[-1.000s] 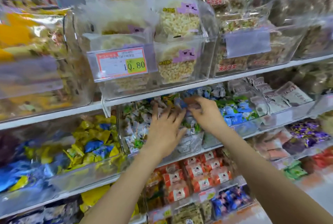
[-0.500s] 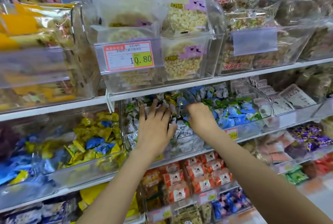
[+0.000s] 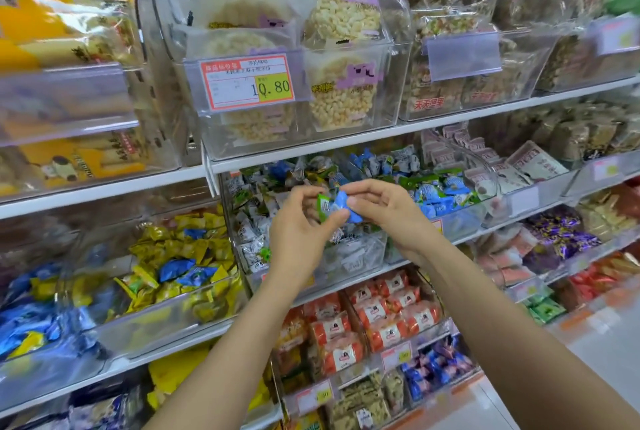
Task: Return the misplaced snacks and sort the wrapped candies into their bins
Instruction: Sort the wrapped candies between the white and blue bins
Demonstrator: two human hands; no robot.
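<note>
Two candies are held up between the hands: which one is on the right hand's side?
The blue candy, pinched by the right hand; the green candy beside it sits toward the left hand.

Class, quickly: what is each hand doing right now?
Left hand: pinches a green candy.
Right hand: pinches a blue candy.

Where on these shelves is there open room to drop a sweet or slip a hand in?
Only the gap under the white shelf edge, above the mixed candy bin. The blue candy bin looks emptier at its front wall. Everywhere else bins are packed side by side.
</note>
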